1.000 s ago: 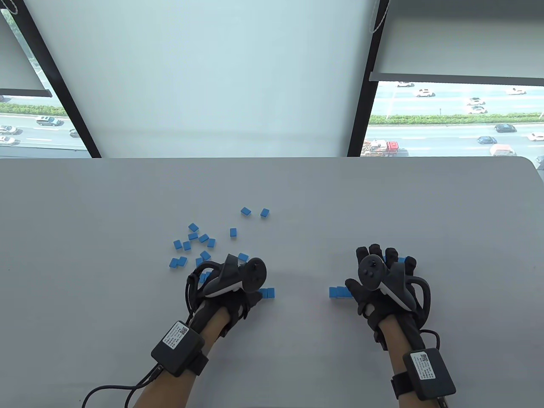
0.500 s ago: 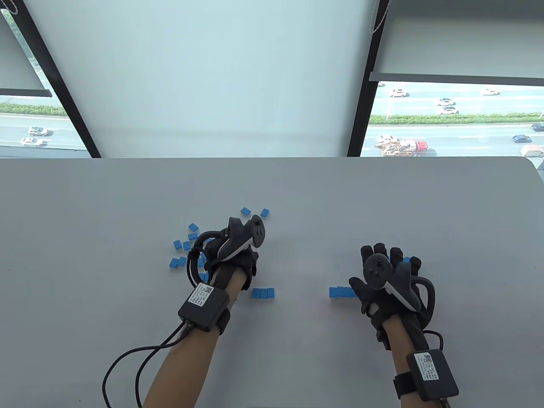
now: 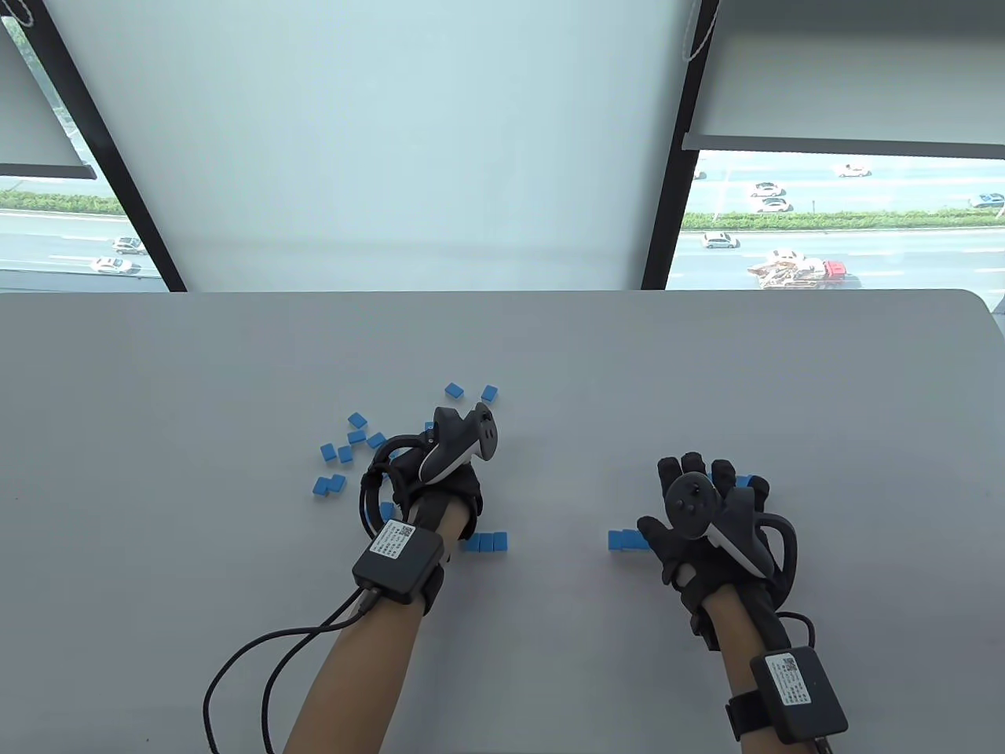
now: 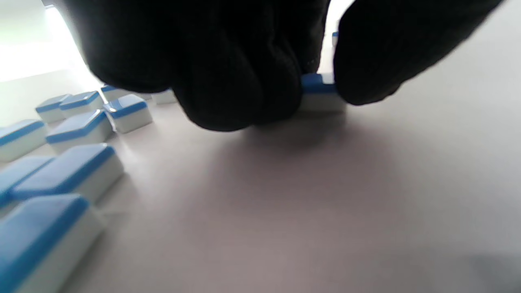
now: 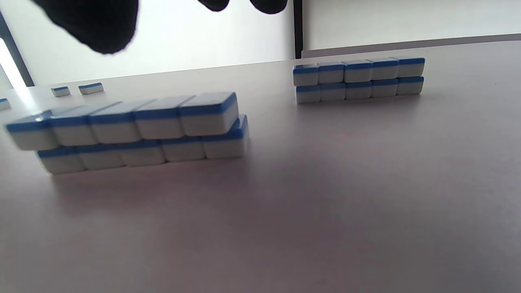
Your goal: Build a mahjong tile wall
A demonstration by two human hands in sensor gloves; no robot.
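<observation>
Now left hand [image 3: 440, 479] moved forward, pinches tile [image 4: 319, 91].

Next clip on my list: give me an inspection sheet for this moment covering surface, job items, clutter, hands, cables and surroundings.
Surface: pale grey table, no marks seen.
Job's things: loose tiles lie scattered blue side up at centre left; near wall and far wall each stand two layers high, five tiles showing per layer; the near wall's top layer sits offset from its lower one. Short row lies near the left wrist.
Clutter: nothing seen.
Hands: left hand pinches one tile resting on the table; right hand is spread, fingers apart, holding nothing.
Cables: black lead loops from the left wrist unit across the table.
Surroundings: window blind; a road with cars outside.
</observation>
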